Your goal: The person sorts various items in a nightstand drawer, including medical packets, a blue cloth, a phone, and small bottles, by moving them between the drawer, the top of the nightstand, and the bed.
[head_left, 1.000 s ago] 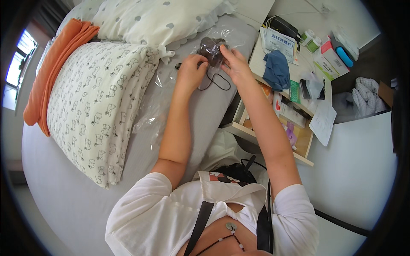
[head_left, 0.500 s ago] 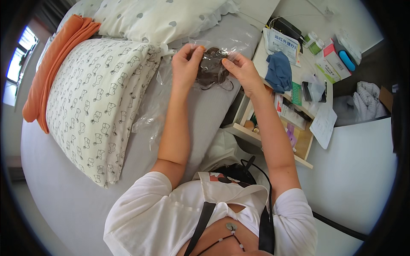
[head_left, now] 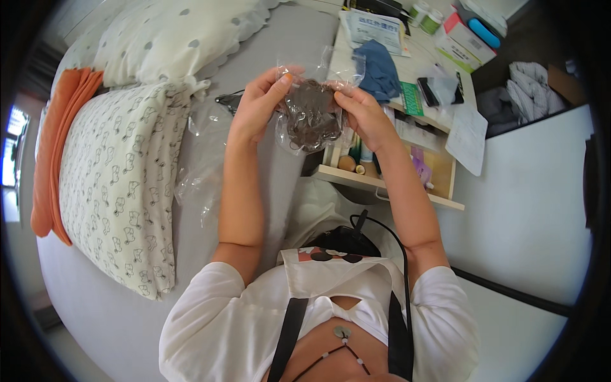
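A small clear plastic bag (head_left: 312,118) with a dark brown, looped bundle inside is held up between my two hands over the bed's right edge. My left hand (head_left: 262,105) pinches its left upper side with thumb and fingers. On the opposite side, my right hand (head_left: 364,113) grips the bag with the thumb in front. The exact kind of the brown contents cannot be made out through the shiny plastic. Another crumpled clear plastic sheet (head_left: 202,169) lies on the bed beside my left forearm. A small black item (head_left: 228,102) shows partly behind my left hand.
To the right, an open drawer (head_left: 391,184) holds small bottles and packets. On the cabinet above lie a blue cloth (head_left: 380,70), a white packet (head_left: 375,33) and a box (head_left: 463,43). A patterned folded quilt (head_left: 118,184), an orange cloth (head_left: 60,153) and a pillow (head_left: 172,38) occupy the bed.
The bag with the brown bundle now hangs more upright, facing me, still between both hands. The whole view has shifted, showing the cabinet higher and further left.
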A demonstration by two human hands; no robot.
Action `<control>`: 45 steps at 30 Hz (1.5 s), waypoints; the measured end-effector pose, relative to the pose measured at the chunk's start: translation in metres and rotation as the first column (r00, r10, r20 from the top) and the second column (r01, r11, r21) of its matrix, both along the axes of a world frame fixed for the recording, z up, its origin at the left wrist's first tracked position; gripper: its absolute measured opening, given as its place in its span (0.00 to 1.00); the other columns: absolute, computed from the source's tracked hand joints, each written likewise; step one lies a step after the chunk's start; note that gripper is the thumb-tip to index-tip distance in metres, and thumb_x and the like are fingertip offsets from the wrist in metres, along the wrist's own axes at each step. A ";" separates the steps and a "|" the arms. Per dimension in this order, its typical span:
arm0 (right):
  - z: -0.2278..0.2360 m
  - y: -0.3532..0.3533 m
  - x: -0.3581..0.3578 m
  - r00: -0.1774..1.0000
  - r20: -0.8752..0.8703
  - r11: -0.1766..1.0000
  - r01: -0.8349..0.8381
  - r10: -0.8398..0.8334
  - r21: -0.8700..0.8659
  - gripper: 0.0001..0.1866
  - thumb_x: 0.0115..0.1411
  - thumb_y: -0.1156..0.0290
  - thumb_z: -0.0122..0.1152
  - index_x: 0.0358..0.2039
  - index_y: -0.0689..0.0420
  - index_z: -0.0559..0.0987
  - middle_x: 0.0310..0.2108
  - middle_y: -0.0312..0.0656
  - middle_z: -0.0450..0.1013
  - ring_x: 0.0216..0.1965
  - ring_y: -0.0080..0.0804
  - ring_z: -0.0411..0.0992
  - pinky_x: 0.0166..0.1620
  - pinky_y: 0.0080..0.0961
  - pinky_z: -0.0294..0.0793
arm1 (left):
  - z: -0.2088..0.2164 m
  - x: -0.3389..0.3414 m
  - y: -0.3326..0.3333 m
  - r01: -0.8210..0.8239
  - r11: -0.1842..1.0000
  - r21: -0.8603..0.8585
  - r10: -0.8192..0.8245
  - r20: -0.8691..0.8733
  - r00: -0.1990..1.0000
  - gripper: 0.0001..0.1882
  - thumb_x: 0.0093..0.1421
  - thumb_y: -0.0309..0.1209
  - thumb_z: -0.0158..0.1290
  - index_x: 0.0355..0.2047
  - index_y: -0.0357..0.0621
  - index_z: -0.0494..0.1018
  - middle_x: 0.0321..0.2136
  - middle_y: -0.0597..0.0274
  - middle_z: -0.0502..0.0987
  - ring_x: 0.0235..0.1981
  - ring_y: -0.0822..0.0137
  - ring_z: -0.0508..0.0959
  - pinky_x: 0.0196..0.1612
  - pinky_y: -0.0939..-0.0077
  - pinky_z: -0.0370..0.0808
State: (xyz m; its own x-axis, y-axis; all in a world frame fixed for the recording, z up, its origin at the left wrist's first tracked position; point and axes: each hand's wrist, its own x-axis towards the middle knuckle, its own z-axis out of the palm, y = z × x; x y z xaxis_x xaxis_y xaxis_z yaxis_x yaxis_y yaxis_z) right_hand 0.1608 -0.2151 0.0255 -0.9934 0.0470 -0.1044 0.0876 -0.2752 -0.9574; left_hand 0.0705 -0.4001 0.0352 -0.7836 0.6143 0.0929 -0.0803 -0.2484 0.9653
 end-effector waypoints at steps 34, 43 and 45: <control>-0.031 0.047 0.151 0.906 -0.052 0.898 0.423 -0.420 0.118 0.08 0.55 0.66 0.52 0.30 0.57 0.71 0.28 0.33 0.67 0.29 0.17 0.63 0.32 0.11 0.63 | -0.018 0.072 0.070 0.282 0.905 -0.318 -0.346 -0.166 0.924 0.03 0.53 0.25 0.50 0.28 0.39 0.69 0.27 0.68 0.70 0.29 0.80 0.68 0.31 0.86 0.66; -0.024 0.038 0.158 0.881 0.319 0.937 0.339 -0.349 0.086 0.17 0.55 0.58 0.56 0.41 0.55 0.71 0.28 0.33 0.69 0.28 0.18 0.68 0.29 0.15 0.68 | -0.021 0.086 0.082 0.307 0.911 -0.276 -0.351 -0.123 0.928 0.09 0.51 0.15 0.48 0.33 0.36 0.68 0.29 0.69 0.68 0.29 0.82 0.68 0.31 0.88 0.66; -0.033 0.052 0.156 0.926 0.285 0.950 0.174 -0.248 0.260 0.16 0.56 0.58 0.54 0.38 0.56 0.73 0.24 0.33 0.69 0.24 0.17 0.68 0.25 0.14 0.67 | -0.027 0.083 0.082 0.282 0.913 -0.296 -0.335 -0.150 0.930 0.10 0.51 0.16 0.48 0.35 0.37 0.67 0.30 0.68 0.69 0.29 0.82 0.68 0.32 0.88 0.67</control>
